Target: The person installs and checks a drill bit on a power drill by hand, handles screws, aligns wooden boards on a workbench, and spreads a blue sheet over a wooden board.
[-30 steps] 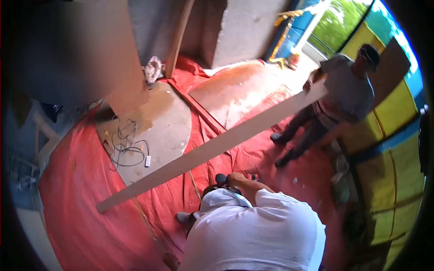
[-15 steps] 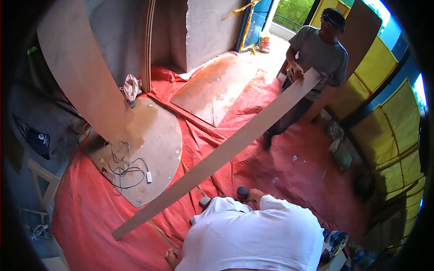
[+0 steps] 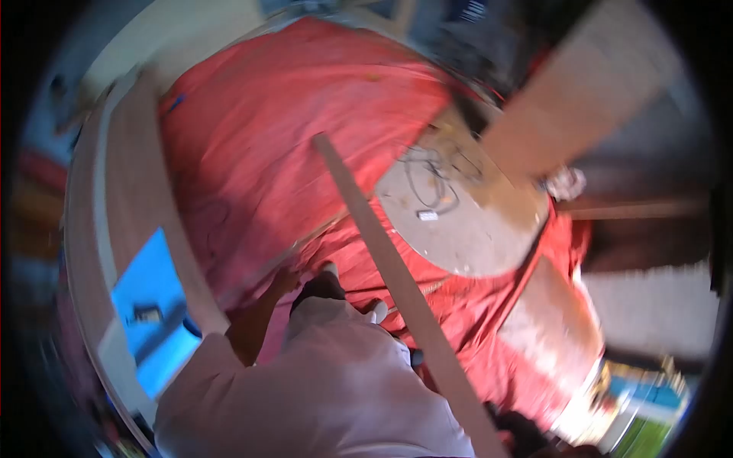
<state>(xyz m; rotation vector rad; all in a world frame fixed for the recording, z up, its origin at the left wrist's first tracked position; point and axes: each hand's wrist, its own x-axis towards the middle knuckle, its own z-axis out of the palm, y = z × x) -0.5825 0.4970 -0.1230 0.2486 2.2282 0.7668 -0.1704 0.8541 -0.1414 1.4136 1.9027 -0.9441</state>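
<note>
My left hand [image 3: 287, 281] reaches down at the left of my white shirt [image 3: 328, 382], over the red sheet [image 3: 305, 91]; blur hides its fingers and anything they hold. My right hand is out of sight. A small dark rounded object [image 3: 417, 357] shows between the shirt and a long narrow board [image 3: 382, 252]. The board slants from the red sheet down to the bottom edge, where part of a dark-clothed person [image 3: 519, 431] appears.
A rounded panel [image 3: 466, 229] lies at the right with a cable [image 3: 435, 191] and a white socket strip [image 3: 427, 216]. Beyond stands a tall brown panel [image 3: 580, 91]. At left are a long curved board [image 3: 145, 175] and a blue sheet [image 3: 156, 298].
The view has swung left and rotated. The long board now slants the other way, and the person at its far end is mostly out of view. My right hand has gone from sight.
</note>
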